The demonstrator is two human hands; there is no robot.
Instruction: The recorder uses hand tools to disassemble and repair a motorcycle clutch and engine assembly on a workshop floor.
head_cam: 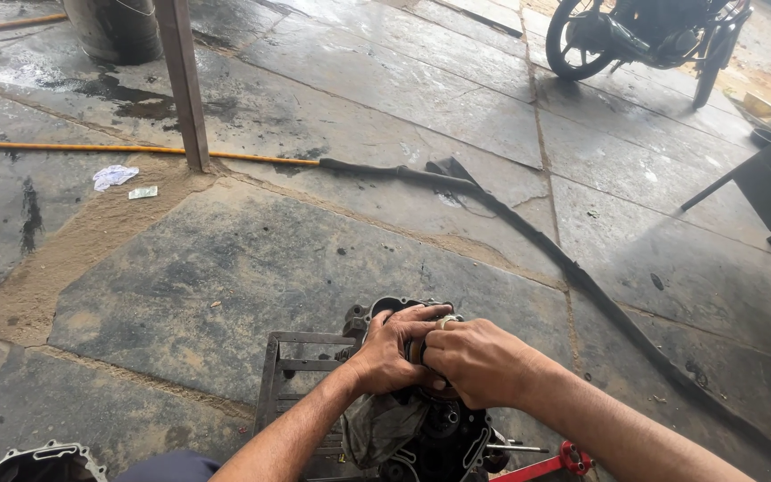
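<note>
A stone-slab floor [314,259] is stretching ahead of the hands. The left hand [392,350] and right hand [477,360] are pressing together, both clamping a small round part [418,350] atop the engine case [439,428] beneath them, with a rag [378,427] hanging below the left hand.

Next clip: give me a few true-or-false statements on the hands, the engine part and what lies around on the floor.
1. Both hands press on the engine part. True: left hand and right hand meet on top of it.
2. A motorcycle stands at the top right. True.
3. The engine part sits on a wooden table. False: it rests on a metal frame on the stone floor.
4. The hose is blue. False: it is orange.
</note>
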